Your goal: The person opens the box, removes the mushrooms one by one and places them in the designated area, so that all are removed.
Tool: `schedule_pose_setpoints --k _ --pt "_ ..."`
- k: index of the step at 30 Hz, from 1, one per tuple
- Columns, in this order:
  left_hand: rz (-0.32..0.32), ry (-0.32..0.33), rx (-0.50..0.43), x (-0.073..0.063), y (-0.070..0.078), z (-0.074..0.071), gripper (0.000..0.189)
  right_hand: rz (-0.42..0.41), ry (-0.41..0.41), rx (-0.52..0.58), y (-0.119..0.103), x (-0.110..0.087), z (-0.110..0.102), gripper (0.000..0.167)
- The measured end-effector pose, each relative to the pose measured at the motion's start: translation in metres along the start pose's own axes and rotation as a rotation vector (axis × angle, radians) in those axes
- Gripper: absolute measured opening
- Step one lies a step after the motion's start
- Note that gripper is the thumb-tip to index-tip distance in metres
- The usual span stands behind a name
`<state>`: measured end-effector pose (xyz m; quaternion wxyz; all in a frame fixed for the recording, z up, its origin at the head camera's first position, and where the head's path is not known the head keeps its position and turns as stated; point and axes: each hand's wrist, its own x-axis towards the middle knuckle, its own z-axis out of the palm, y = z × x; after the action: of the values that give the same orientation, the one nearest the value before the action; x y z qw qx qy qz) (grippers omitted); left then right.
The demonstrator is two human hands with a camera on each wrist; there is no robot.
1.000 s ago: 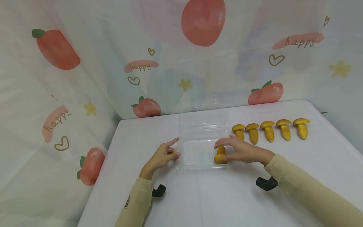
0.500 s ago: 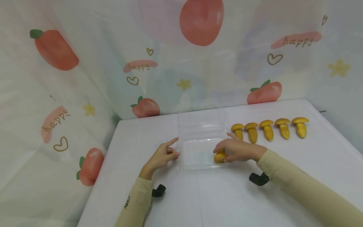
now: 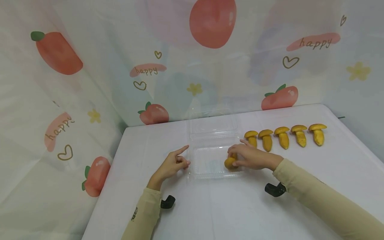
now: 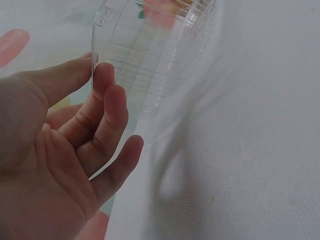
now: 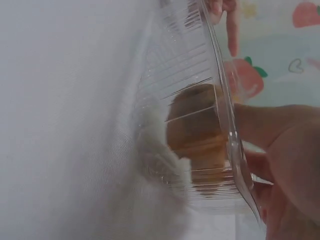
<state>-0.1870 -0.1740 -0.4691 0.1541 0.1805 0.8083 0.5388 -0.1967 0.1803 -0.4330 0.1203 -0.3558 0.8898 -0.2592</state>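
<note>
A clear plastic clamshell box (image 3: 210,160) lies on the table with its lid (image 3: 213,126) raised at the back. Inside its right end, my right hand (image 3: 253,156) pinches a yellow-brown mushroom (image 3: 230,163) between thumb and fingers, cap towards me. Through the box wall in the right wrist view, the mushroom (image 5: 195,130) shows dark and partly blurred. At the left edge, my left hand (image 3: 172,164) holds the box rim between thumb and fingers, with the index finger stretched out. The left wrist view shows those fingertips (image 4: 104,75) against the rim.
Several more yellow mushrooms (image 3: 283,137) lie in a row on the white table (image 3: 192,206), right of the box, caps away from me. A printed curtain (image 3: 177,43) hangs behind. Black wrist mounts (image 3: 275,189) stick out under both sleeves.
My right hand's fingers have closed on the mushroom in the box, and it has shifted slightly left and away from me. The left hand has stayed at the rim.
</note>
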Motion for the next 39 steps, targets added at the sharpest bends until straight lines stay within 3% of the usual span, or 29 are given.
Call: schedule_pose_setpoints --k 5,11,16,22,32,39 --pt "-0.006 0.005 -0.007 0.0 -0.001 0.0 0.071 0.027 0.092 0.069 0.001 0.005 0.0 0.034" --pt "-0.014 0.003 0.001 0.0 -0.002 -0.001 0.071 0.064 0.263 0.178 -0.002 0.01 -0.004 0.021" --pt "-0.011 -0.001 0.009 0.0 -0.001 0.0 0.071 0.069 0.398 0.275 -0.001 0.014 -0.006 0.024" --pt "-0.008 -0.001 0.015 -0.002 0.001 -0.001 0.072 0.057 0.436 0.351 0.003 0.013 -0.009 0.045" --pt "-0.005 0.005 0.022 -0.001 0.002 -0.001 0.071 -0.024 0.469 0.464 0.006 0.01 -0.013 0.034" --pt "-0.005 0.01 0.026 -0.001 0.001 0.0 0.071 -0.012 0.47 0.518 0.011 0.006 -0.016 0.035"
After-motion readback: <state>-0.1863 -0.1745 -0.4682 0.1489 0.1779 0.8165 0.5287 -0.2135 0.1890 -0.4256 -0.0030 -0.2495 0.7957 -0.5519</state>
